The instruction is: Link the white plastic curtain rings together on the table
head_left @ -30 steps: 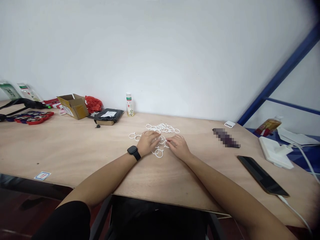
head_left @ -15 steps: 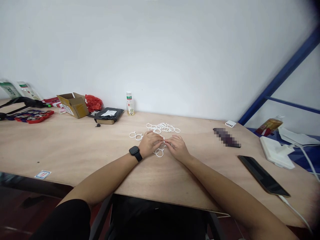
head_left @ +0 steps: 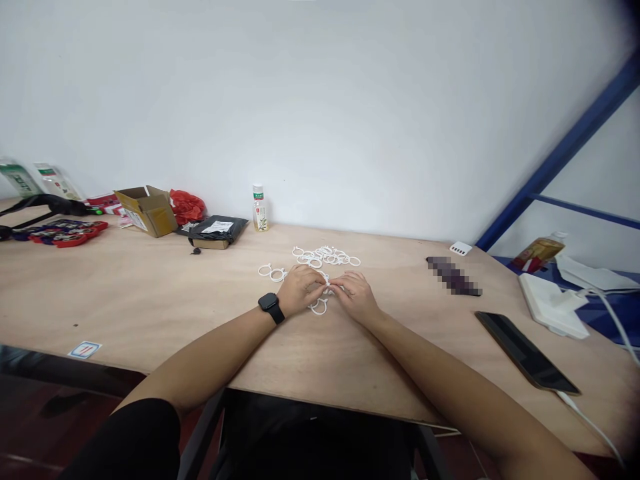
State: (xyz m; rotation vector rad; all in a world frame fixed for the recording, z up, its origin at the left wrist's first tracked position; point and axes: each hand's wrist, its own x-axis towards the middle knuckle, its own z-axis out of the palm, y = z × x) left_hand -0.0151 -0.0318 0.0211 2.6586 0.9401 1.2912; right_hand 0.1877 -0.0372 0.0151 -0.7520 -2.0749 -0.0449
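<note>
The left hand [head_left: 299, 288] and the right hand [head_left: 357, 295] meet over the table [head_left: 310, 360], each with thumb and fingers pinched together on a small white piece [head_left: 327, 285] right at the tips; it looks like part of a ring, but the fingers hide too much to tell whether one ring or two are held. Just beyond the fingers, a cluster of white rings [head_left: 327, 256] lies loosely heaped and overlapping. To the left of the fingers, two more rings [head_left: 277, 279] lie side by side, the nearer one close to the left knuckles. On the near side, just below the fingertips, another ring [head_left: 319, 314] lies flat, partly covered by the left hand. A black watch [head_left: 269, 303] sits on the left wrist, behind the fingers. Well beyond and to the left of the fingers stand an upright bottle [head_left: 260, 212], a black package [head_left: 220, 229] and an open cardboard box [head_left: 155, 217]. Well to their right, a phone [head_left: 527, 353] lies with a white cable [head_left: 587, 419] plugged in.
</note>
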